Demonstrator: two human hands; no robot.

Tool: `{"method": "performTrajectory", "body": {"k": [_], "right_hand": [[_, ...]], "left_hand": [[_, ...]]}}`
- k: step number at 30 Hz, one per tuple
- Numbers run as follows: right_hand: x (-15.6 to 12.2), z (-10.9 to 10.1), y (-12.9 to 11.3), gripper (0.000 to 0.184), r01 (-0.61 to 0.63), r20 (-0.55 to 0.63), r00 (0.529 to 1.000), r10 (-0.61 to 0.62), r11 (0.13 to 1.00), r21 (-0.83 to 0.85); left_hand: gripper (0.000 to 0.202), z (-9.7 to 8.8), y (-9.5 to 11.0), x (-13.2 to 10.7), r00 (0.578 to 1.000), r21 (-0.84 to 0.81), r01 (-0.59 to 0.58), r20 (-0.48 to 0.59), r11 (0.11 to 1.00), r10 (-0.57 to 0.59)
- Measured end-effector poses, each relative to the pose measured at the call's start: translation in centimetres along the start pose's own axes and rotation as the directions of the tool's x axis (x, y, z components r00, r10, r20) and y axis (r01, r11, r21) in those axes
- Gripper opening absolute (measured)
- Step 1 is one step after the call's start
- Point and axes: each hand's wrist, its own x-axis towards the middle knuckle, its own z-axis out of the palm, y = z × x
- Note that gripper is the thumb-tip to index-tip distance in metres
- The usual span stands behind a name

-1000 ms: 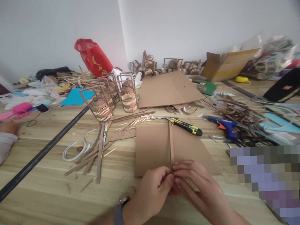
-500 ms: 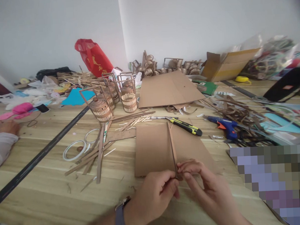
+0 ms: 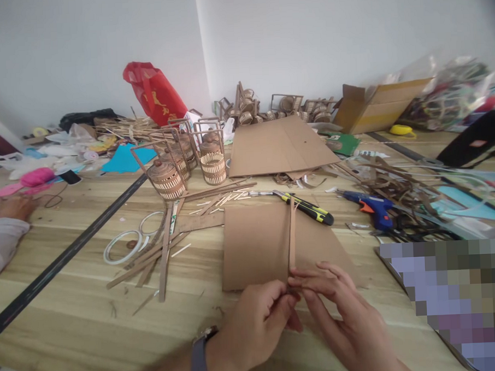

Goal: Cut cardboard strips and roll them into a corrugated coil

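Observation:
A long thin cardboard strip (image 3: 291, 235) stands over a brown cardboard sheet (image 3: 254, 245) lying flat on the wooden table. My left hand (image 3: 256, 324), a watch on its wrist, pinches the strip's near end between thumb and fingers. My right hand (image 3: 339, 318) meets it from the right, its fingertips pinched on the same end. The strip points away from me toward a yellow-and-black utility knife (image 3: 308, 207).
A blue glue gun (image 3: 371, 207) lies to the right among cardboard scraps. Loose strips (image 3: 160, 255) and tape rings (image 3: 121, 247) lie to the left, small woven baskets (image 3: 167, 181) and a larger cardboard sheet (image 3: 276, 146) behind. Another person's sleeve (image 3: 1, 240) rests at far left.
Both hands have slid slightly right and nearer while keeping hold of the strip. The strip's far end has swung to the right, toward the knife.

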Motion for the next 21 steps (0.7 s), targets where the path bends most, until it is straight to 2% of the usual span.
{"method": "performTrajectory", "body": {"k": [4, 6, 9, 12, 17, 21], "right_hand": [[0.02, -0.34, -0.11, 0.012, -0.129, -0.025, 0.991, 0.129, 0.991, 0.024], [-0.06, -0.40, -0.14, 0.014, -0.157, -0.041, 0.987, 0.158, 0.987, 0.027], [-0.04, -0.38, -0.29, 0.012, -0.066, -0.031, 0.997, 0.067, 0.997, 0.034], [0.15, -0.25, -0.39, 0.012, 0.044, 0.005, 0.999, -0.044, 0.998, 0.035], [0.20, 0.15, 0.03, 0.010, 0.077, 0.025, 0.997, -0.077, 0.997, 0.011], [-0.02, 0.17, 0.13, 0.011, 0.047, 0.021, 0.999, -0.048, 0.997, 0.057]], "left_hand": [[0.052, -0.29, 0.44, -0.09, 0.995, 0.145, -0.096, 0.023, 0.985, 0.094], [0.056, -0.31, 0.49, 0.02, 0.995, 0.162, -0.098, 0.016, 0.982, 0.097], [0.056, -0.14, 0.30, 0.31, 1.000, -0.048, -0.020, 0.021, 0.999, 0.021], [0.060, 0.01, -0.06, 0.60, 0.999, -0.271, 0.033, 0.048, 0.962, -0.020], [0.053, 0.02, -0.36, 0.63, 1.000, -0.212, 0.028, 0.002, 0.977, -0.029], [0.047, 0.07, -0.04, 0.29, 1.000, -0.184, 0.019, 0.012, 0.983, -0.017]]}}
